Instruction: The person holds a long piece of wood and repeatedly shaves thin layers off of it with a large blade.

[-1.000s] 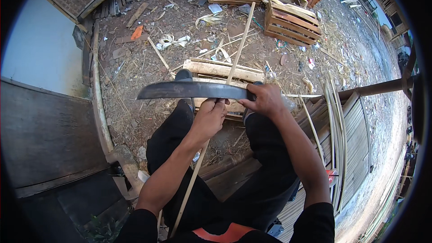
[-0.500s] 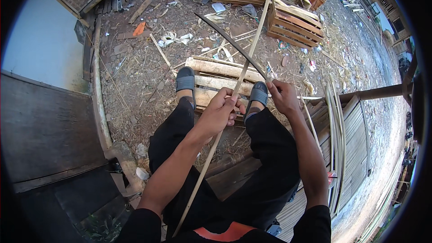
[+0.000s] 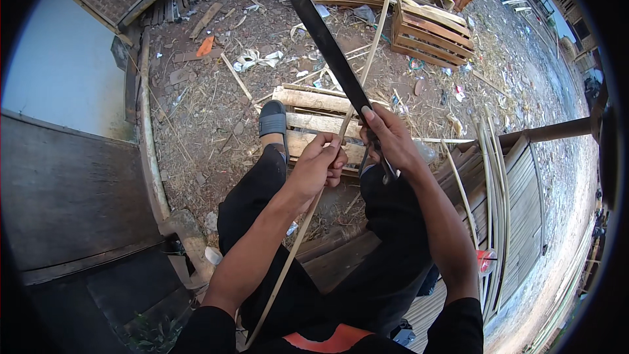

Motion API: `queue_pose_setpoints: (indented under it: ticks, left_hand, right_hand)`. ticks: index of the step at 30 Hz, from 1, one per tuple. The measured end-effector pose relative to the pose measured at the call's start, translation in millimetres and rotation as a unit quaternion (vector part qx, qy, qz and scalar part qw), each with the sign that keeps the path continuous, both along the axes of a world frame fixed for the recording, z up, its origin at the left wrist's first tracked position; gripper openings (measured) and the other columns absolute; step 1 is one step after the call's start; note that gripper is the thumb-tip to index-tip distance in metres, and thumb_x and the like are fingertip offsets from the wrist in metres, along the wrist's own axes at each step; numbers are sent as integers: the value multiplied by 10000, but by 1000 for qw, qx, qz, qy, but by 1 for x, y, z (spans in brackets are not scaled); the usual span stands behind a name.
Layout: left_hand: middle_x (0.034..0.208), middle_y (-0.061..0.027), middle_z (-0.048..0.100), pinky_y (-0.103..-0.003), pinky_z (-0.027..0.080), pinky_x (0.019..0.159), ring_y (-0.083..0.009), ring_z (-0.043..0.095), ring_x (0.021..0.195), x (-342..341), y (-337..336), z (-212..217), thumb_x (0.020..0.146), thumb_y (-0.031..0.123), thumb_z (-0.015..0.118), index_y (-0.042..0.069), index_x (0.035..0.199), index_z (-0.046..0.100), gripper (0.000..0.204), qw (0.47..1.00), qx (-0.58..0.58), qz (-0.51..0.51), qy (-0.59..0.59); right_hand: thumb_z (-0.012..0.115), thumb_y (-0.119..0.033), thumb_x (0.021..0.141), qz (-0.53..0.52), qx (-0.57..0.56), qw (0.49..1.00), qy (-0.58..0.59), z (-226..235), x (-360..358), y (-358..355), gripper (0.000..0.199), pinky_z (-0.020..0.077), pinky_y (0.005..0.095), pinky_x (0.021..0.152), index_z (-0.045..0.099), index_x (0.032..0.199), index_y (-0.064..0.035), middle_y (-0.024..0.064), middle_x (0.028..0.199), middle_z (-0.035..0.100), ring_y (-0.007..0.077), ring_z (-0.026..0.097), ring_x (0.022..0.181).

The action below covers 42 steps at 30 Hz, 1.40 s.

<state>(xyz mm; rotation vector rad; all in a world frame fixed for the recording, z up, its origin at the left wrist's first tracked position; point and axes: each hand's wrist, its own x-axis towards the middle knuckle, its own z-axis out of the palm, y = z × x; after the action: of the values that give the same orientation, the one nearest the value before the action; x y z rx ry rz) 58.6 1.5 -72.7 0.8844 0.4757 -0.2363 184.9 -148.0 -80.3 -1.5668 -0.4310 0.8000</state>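
My left hand (image 3: 319,169) is closed around a long thin strip of pale bamboo (image 3: 288,255). The strip runs from low beside my lap up to the far crates. In my right hand (image 3: 388,139) is the handle of a machete, with its broad dark blade (image 3: 322,33) pointing up and away to the left. The flat of the blade shows, and its lower part lies close to the strip just beyond my left hand. Whether blade and strip touch, I cannot tell. A slatted wooden crate (image 3: 314,99) lies beneath the strip, by my sandalled foot (image 3: 272,121).
Slatted wooden crates (image 3: 432,33) stand at the far side. Several long bamboo strips (image 3: 491,203) lean over a bamboo-slat bench (image 3: 521,223) at my right. A dark wooden panel (image 3: 72,190) rises at my left. Scraps and litter cover the ground.
My right hand has moved slightly left and nearer, turning the machete from edge-on so its flat shows and it points more upward. My left hand keeps its hold on the strip.
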Motion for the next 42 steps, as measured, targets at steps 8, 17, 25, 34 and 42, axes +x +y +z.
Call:
queue_pose_setpoints:
  ticks: [8, 17, 25, 34, 42]
  left_hand:
    - [746, 29, 404, -195, 244, 474, -28, 278, 551, -1, -4, 1, 1077, 222, 362, 122, 1088, 419, 116, 999, 42, -17, -11]
    - [735, 30, 402, -194, 239, 469, -25, 275, 530, 0, -1, 4, 1076, 222, 366, 111, 1091, 437, 132, 998, 49, -16, -20]
    - [733, 27, 402, -192, 232, 465, -28, 281, 533, -1, 0, 4, 1076, 242, 380, 106, 1091, 442, 150, 1000, 11, -18, -14]
    - [741, 23, 416, -175, 239, 450, -16, 284, 531, 2, -2, 6, 1074, 248, 388, 103, 1067, 445, 156, 1000, 11, -15, -5]
    - [740, 23, 422, -176, 231, 444, -21, 281, 525, 0, -10, 3, 1078, 264, 375, 94, 1065, 448, 185, 997, 13, -78, 2]
  right_hand:
    - [460, -468, 1027, -14, 53, 997, 53, -12, 5, -9, 447, 406, 209, 443, 585, 925, -52, -10, 689, 561, 54, 520, 494]
    - [474, -452, 1028, 50, 20, 996, 71, -8, 4, -11, 455, 397, 201, 458, 591, 888, -35, -5, 644, 538, 56, 491, 494]
    - [492, -465, 1017, 65, 7, 994, 82, -7, 2, -14, 483, 389, 202, 444, 586, 860, -18, -3, 622, 522, 57, 473, 467]
    - [637, -428, 951, 18, 30, 999, 41, -10, 5, -11, 401, 364, 203, 426, 575, 838, -48, -43, 619, 492, 35, 453, 461]
    - [723, -287, 910, -112, 77, 987, 83, -8, 9, 1, 289, 357, 202, 412, 563, 826, -62, -44, 607, 494, 31, 449, 449]
